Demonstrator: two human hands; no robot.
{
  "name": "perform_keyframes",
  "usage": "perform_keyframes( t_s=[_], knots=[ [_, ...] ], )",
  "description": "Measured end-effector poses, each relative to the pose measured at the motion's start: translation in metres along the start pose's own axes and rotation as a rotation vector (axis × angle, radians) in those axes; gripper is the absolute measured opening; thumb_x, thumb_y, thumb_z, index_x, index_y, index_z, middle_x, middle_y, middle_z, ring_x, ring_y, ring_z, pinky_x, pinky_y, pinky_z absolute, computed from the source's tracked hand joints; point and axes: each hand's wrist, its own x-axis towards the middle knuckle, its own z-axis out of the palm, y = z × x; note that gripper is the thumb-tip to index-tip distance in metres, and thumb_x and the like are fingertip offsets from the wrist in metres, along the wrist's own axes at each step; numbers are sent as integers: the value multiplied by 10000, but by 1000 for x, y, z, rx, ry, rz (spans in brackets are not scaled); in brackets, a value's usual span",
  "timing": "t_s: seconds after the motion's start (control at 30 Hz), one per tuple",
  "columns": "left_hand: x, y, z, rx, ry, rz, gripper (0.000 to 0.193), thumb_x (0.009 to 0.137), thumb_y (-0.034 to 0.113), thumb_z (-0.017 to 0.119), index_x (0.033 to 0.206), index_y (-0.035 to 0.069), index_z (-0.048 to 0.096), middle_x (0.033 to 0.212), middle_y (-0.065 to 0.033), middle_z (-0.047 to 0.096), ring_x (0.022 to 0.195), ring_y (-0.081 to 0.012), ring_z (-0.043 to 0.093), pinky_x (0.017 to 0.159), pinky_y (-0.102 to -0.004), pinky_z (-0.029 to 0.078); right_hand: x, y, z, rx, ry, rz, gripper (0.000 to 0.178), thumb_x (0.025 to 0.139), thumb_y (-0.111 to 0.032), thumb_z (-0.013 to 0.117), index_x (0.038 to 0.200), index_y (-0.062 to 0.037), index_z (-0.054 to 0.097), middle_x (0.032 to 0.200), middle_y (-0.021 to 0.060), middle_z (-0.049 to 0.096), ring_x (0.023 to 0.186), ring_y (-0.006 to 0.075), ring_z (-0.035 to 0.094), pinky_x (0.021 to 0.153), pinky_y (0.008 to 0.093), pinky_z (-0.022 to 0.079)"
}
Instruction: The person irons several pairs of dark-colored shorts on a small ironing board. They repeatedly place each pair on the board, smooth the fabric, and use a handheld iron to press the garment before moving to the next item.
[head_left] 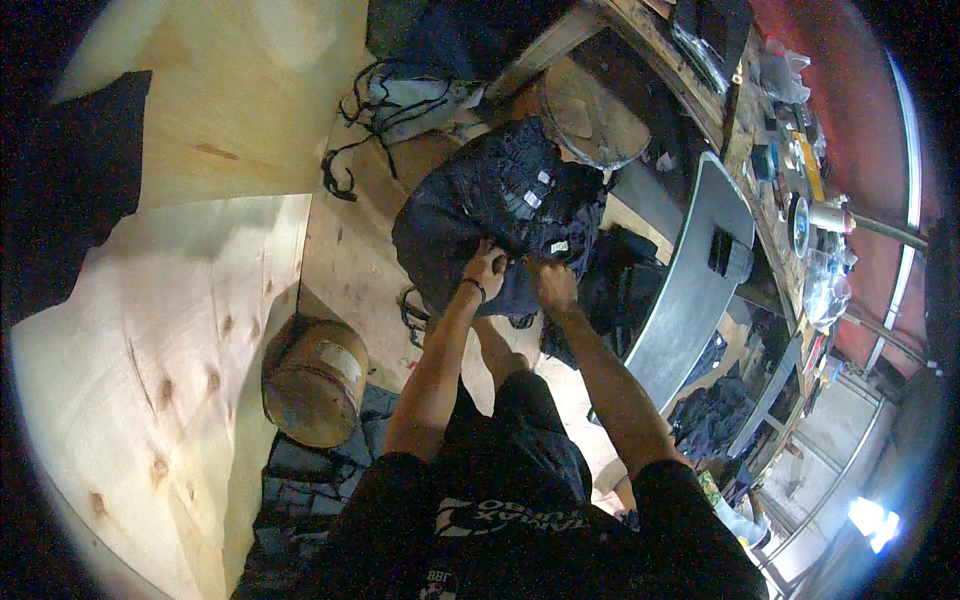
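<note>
In front of me is a heaped bundle of dark garments (455, 205) with several small white labels showing on top. Both my hands are at its near side, a short gap apart. My left hand (484, 267), with a dark band at the wrist, has its fingers closed on a fold of the dark cloth. My right hand (553, 284) is curled into a fist against the same cloth, just below a white label (558, 247). Exactly what lies inside the fingers is hidden.
A brown drum (315, 385) stands at my left, near plywood sheets (160, 370). Another round container (595, 115) is behind the bundle. Dark cords (390, 115) lie far left. On the right are a grey tabletop (690, 270) and a wooden bench with a thread spool (828, 218).
</note>
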Motion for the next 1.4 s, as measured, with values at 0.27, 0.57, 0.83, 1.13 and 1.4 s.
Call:
perform_keyframes(
  t_s=[0.27, 0.57, 0.83, 1.13, 1.4],
  knots=[
    [-23, 2, -24, 345, -156, 16, 284, 947, 196, 704, 1226, 231, 745, 1699, -197, 427, 1491, -419, 492, 1197, -567, 436, 30, -39, -152, 221, 560, 197, 240, 1022, -251, 746, 1128, -37, 766, 864, 230, 756, 738, 410, 752, 640, 480, 583],
    [37, 102, -29, 892, -74, 389, 685, 1029, 267, 637, 1657, 119, 409, 1792, -71, 254, 1671, -306, 184, 1338, -640, 92, -75, 120, -357, 440, 907, 626, 283, 1043, -280, 725, 1171, -29, 739, 909, 211, 774, 769, 288, 750, 697, 432, 571],
    [19, 132, -44, 1235, -211, 182, 498, 1054, 270, 597, 1531, 134, 544, 1638, -48, 515, 1587, -262, 372, 1335, -685, -7, -10, 517, -302, 84, 791, 838, 524, 992, -504, 735, 1134, 0, 762, 1041, 294, 779, 1026, 485, 753, 892, 539, 585],
    [-119, 163, -57, 1187, -563, -12, 1001, 951, 720, 598, 1673, 77, 337, 1087, -269, 782, 953, -481, 758, 918, -601, 568, -54, 299, -360, 358, 840, 147, 634, 962, -377, 807, 1472, -50, 624, 1489, 268, 586, 1346, 454, 563, 1103, 561, 466],
    [-192, 57, 18, 966, -682, 372, 733, 1002, 643, 579, 1521, 127, 527, 1093, -233, 790, 929, -443, 768, 825, -571, 609, -109, 192, -295, 216, 695, 367, 621, 986, -465, 752, 1536, -223, 591, 1179, 201, 621, 1106, 399, 590, 1013, 544, 480]
  ],
)
